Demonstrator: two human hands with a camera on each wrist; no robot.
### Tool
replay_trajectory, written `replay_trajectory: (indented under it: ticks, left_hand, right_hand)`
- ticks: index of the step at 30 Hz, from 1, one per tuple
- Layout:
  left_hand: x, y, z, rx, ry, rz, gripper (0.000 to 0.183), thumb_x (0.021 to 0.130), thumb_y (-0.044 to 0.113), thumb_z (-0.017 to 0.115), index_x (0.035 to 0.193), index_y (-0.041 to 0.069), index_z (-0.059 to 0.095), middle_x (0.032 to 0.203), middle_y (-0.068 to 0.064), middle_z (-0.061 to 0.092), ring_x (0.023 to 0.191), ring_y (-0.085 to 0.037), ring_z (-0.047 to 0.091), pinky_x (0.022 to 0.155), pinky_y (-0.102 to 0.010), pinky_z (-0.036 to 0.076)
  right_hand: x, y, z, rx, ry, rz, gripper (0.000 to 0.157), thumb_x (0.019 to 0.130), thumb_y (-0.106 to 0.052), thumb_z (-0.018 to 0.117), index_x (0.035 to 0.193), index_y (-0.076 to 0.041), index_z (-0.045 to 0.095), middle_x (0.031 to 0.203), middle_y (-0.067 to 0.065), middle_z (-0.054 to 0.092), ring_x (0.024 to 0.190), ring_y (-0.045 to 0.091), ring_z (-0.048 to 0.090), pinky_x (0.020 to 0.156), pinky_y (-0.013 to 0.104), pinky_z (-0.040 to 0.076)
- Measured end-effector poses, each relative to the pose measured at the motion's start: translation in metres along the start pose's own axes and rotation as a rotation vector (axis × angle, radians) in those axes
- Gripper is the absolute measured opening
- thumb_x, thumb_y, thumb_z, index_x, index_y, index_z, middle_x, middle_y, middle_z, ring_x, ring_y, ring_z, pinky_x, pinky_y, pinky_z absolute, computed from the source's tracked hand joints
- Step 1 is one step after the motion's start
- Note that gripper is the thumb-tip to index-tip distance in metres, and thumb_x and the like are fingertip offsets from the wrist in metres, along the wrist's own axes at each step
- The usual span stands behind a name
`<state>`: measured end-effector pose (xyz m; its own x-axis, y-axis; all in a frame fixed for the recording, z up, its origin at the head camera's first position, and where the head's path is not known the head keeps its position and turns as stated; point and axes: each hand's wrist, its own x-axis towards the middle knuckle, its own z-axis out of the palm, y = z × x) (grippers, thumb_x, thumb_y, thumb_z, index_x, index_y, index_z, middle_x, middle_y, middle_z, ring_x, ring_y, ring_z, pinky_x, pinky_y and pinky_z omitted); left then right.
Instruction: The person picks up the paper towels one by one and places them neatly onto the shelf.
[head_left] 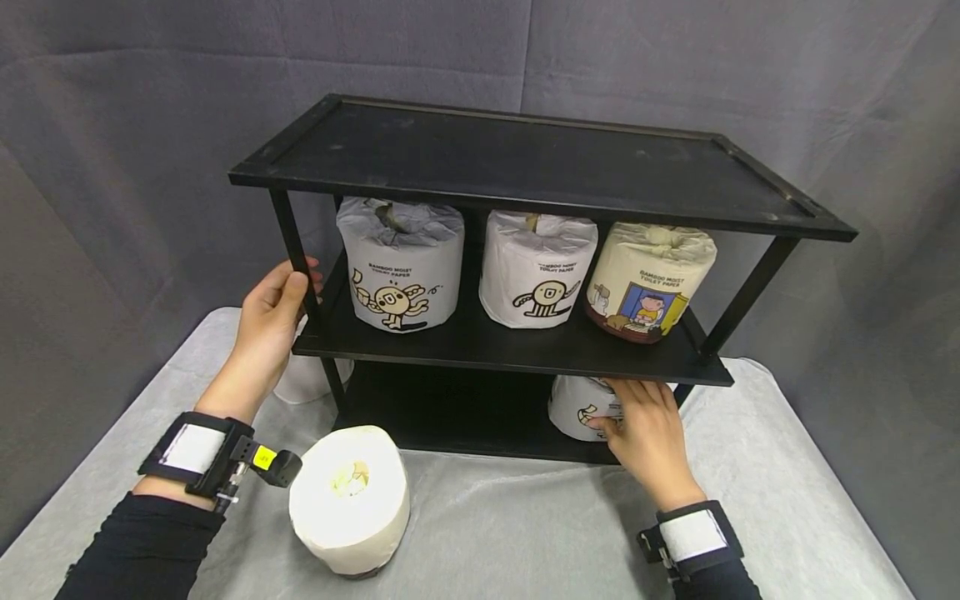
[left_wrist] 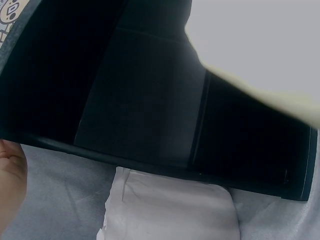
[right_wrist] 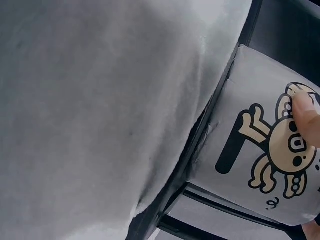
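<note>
In the head view my left hand (head_left: 276, 307) grips the front left post of a black two-tier rack (head_left: 525, 162), thumb in front and fingers behind. On the rack's lower shelf, at the right end, stands a wrapped toilet paper roll (head_left: 573, 407) with a cartoon print. My right hand (head_left: 651, 429) holds this roll; the thumb (right_wrist: 306, 117) lies across its printed front in the right wrist view. Part of the roll is hidden by the hand and the middle shelf. Just in front of the rack, another toilet roll (head_left: 348, 500) stands on the cloth, near the left wrist.
Three wrapped rolls stand on the middle shelf: a left one (head_left: 405, 267), a centre one (head_left: 536, 271) and a yellowish one (head_left: 648, 279). Behind the left post a further white roll (head_left: 303, 375) is partly hidden. A grey curtain (head_left: 420, 50) hangs behind the rack.
</note>
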<state>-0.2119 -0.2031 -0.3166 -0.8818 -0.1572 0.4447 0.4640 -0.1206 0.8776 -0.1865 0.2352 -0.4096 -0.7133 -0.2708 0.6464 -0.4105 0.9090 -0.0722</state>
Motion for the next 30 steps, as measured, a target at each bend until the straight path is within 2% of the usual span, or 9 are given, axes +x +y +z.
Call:
replay_trajectory:
  ticks: [10,16,24,30]
  left_hand:
    - [0.001,0.0,0.001,-0.003,-0.004,0.001,0.016,0.091,0.028,0.053,0.101,0.021,0.062,0.095,0.008,0.059,0.092,-0.009,0.052,0.082,-0.012,0.046]
    - [0.001,0.0,0.002,-0.014,-0.009,0.003,0.016,0.09,0.028,0.053,0.101,0.021,0.062,0.095,0.007,0.058,0.092,-0.009,0.052,0.082,-0.012,0.046]
    - [0.0,0.001,0.001,-0.022,-0.002,-0.004,0.015,0.091,0.025,0.053,0.101,0.019,0.063,0.095,0.006,0.059,0.091,-0.009,0.053,0.081,-0.011,0.046]
    - [-0.001,0.002,0.0,-0.003,-0.004,-0.01,0.015,0.091,0.026,0.053,0.101,0.02,0.062,0.095,0.007,0.059,0.092,-0.009,0.053,0.082,-0.011,0.046]
  right_hand:
    - [0.001,0.001,-0.002,-0.039,0.005,-0.039,0.068,0.052,-0.027,0.085,0.112,-0.004,0.061,0.11,0.017,0.068,0.111,0.033,0.052,0.096,0.055,0.039]
    - [0.0,0.004,-0.005,-0.037,-0.035,-0.051,0.072,0.054,-0.028,0.084,0.116,-0.003,0.059,0.113,0.019,0.066,0.113,0.034,0.051,0.098,0.055,0.038]
    - [-0.002,0.014,-0.013,-0.026,-0.115,-0.088,0.086,0.052,-0.03,0.085,0.125,0.001,0.052,0.124,0.023,0.059,0.12,0.038,0.045,0.104,0.055,0.034]
    - [-0.004,0.023,-0.019,0.0,-0.103,-0.106,0.083,0.054,-0.023,0.084,0.126,0.001,0.052,0.124,0.023,0.06,0.119,0.038,0.047,0.105,0.053,0.035]
